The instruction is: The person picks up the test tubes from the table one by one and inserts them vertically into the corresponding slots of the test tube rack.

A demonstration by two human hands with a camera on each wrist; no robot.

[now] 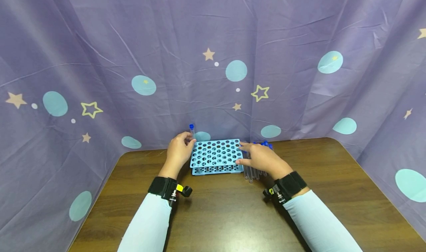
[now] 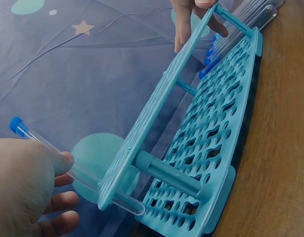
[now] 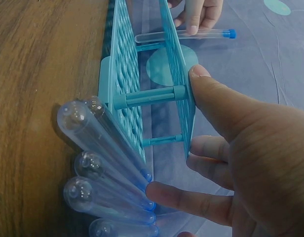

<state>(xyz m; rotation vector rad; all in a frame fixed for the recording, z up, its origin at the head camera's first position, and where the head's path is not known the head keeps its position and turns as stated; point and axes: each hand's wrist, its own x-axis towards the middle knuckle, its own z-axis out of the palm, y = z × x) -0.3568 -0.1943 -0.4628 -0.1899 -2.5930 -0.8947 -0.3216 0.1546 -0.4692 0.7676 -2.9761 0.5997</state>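
Note:
My left hand [image 1: 179, 150] pinches a clear test tube [image 2: 85, 175] with a blue cap between thumb and fingers. The tube's rounded lower end passes through the upper plate of a light-blue test tube rack [image 1: 216, 154] near its left end, with the tip close over the lower plate. At the rack's right end my right hand [image 1: 263, 157] holds the upper plate's edge, thumb on the near side and fingers spread farther back. One finger of that hand reaches down beside the capped test tubes [image 3: 100, 180] lying next to the rack.
The rack stands on a brown wooden table [image 1: 219, 211] near its back edge. Several loose tubes lie to its right, blue caps toward the back. A purple curtain [image 1: 186, 30] with stars and dots hangs right behind the table.

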